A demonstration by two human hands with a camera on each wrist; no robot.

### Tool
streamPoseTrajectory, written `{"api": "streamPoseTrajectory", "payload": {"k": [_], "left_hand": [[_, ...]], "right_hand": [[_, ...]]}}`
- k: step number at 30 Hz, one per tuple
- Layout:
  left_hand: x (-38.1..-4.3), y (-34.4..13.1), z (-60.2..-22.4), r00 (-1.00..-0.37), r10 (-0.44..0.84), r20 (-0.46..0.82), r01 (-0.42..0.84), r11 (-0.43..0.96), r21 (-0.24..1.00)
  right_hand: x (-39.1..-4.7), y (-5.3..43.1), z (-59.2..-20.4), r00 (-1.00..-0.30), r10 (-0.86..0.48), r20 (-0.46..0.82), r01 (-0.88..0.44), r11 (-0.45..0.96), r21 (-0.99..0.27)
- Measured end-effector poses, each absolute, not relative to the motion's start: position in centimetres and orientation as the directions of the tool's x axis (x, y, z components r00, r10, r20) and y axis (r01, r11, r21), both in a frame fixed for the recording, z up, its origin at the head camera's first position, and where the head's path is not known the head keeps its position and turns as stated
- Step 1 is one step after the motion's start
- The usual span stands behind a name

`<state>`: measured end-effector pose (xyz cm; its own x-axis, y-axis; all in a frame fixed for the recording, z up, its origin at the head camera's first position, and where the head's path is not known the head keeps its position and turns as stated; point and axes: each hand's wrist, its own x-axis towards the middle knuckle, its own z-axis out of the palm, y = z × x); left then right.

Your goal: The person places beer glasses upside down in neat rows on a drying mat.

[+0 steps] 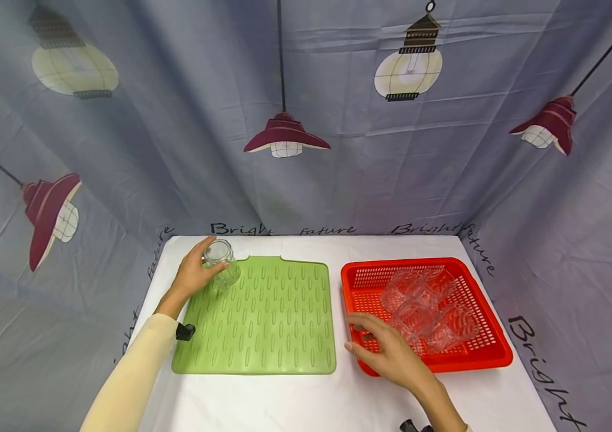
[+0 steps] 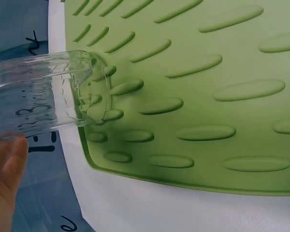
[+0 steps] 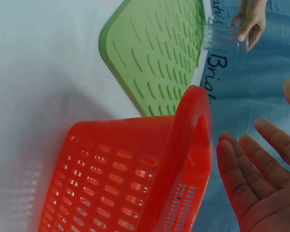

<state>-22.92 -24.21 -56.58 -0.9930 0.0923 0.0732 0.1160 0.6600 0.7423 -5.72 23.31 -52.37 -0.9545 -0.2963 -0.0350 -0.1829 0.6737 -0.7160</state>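
Observation:
A clear glass (image 1: pixel 226 277) stands upside down at the far left corner of the green draining mat (image 1: pixel 268 318), its rim down on the ridges in the left wrist view. My left hand (image 1: pixel 192 273) grips it near its base, thumb on the near side and fingers on the far side. Over the left edge of the red basket (image 1: pixel 484 354) hovers my right hand (image 1: pixel 392 357), fingers spread and relaxed, holding nothing. Several clear glasses (image 1: pixel 416 315) lie together in the basket, tipped on their sides.
A white cloth covers the table (image 1: pixel 263 402), and a strip of it separates the mat from the basket. Behind and at both sides hangs a grey-blue curtain (image 1: pixel 327 192) printed with lamps.

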Motion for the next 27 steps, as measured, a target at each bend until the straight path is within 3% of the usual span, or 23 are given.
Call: {"api": "streamPoseTrajectory", "payload": {"k": [14, 20, 27], "left_hand": [[-19.8, -23.9, -55.2, -0.987, 0.010, 0.161, 0.128, 0.652, 0.748], [-15.9, -22.5, -55.0, -0.975, -0.007, 0.221, 0.171, 0.610, 0.774], [-10.1, -19.7, -56.7, -0.980, -0.008, 0.201, 0.166, 0.532, 0.830]], "right_hand": [[-5.9, 23.3, -52.6, -0.958, -0.286, -0.031, -0.178, 0.674, -0.717], [-6.0, 23.1, -52.6, -0.959, -0.280, -0.042, -0.163, 0.667, -0.727], [-6.0, 23.4, -52.5, -0.961, -0.273, -0.038, -0.160, 0.665, -0.730]]}}
